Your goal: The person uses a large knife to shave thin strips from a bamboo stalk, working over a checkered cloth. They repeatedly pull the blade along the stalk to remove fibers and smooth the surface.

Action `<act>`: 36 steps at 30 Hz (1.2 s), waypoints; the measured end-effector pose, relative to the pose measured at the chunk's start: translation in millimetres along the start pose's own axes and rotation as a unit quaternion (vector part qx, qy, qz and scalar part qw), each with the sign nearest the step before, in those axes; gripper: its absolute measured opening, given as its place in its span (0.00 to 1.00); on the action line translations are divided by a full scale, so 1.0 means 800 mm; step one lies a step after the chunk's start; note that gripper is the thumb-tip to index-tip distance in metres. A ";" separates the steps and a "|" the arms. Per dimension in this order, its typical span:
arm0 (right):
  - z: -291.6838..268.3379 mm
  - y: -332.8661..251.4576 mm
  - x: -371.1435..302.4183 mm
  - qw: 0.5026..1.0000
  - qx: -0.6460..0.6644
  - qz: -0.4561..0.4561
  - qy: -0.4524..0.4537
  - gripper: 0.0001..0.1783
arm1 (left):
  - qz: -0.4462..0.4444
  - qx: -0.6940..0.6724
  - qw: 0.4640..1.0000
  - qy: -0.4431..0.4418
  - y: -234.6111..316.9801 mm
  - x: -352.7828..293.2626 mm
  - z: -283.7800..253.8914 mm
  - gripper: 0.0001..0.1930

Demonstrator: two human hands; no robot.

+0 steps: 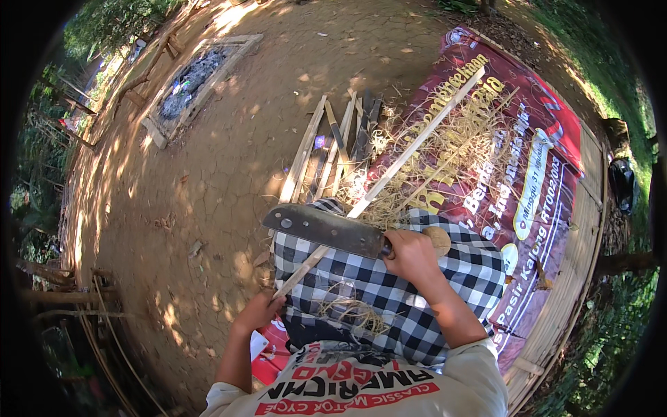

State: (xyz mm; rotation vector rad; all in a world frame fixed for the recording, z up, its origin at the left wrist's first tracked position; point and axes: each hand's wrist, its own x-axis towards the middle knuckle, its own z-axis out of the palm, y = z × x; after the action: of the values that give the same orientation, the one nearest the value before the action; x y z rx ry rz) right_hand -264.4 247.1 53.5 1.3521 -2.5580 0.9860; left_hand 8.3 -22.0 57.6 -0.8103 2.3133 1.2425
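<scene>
My right hand (411, 256) is closed round the handle of a broad dark cleaver (323, 228), whose blade lies across a long pale bamboo strip (417, 144). The lower end of that strip is gripped by my left hand (258, 310), and the rest slants up and away to the right. Part of the strip is hidden under the blade. Beneath both is a black-and-white checked cloth (396, 295) over my lap, with some thin shavings (351, 309) on it. A round tan end (438, 240) shows beside my right hand.
Several split bamboo pieces (306, 149) lie on the ground ahead. Curly shavings (451, 156) cover part of a dark red printed banner (511, 208) on a bamboo platform (566, 285) to the right. A framed ash pit (191, 83) is at far left, near a wooden rail (142, 76).
</scene>
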 end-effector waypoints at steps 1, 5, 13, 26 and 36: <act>0.001 0.000 0.001 1.000 0.000 -0.004 0.000 0.14 | 0.015 -0.002 1.000 -0.008 0.000 0.005 0.000 0.19; 0.018 -0.001 0.008 0.999 0.009 -0.041 -0.014 0.14 | -0.066 -0.099 0.993 0.003 -0.028 0.020 0.019 0.21; 0.049 0.046 0.025 0.997 -0.036 -0.026 -0.056 0.18 | -0.109 -0.133 0.985 -0.001 -0.038 0.035 0.020 0.26; 0.015 0.098 0.046 0.988 -0.128 -0.088 -0.017 0.24 | -0.118 -0.234 0.965 -0.026 -0.028 0.044 0.021 0.18; 0.010 0.088 0.030 0.989 -0.143 -0.020 -0.042 0.22 | -0.086 -0.226 0.970 -0.007 -0.045 0.049 0.030 0.22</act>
State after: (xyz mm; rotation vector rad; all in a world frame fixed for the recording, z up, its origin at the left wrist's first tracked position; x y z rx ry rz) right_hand -331.0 253.4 20.3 1.3825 -2.5942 0.5382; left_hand 3.7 -29.3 -0.2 -1.1155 1.9187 1.7117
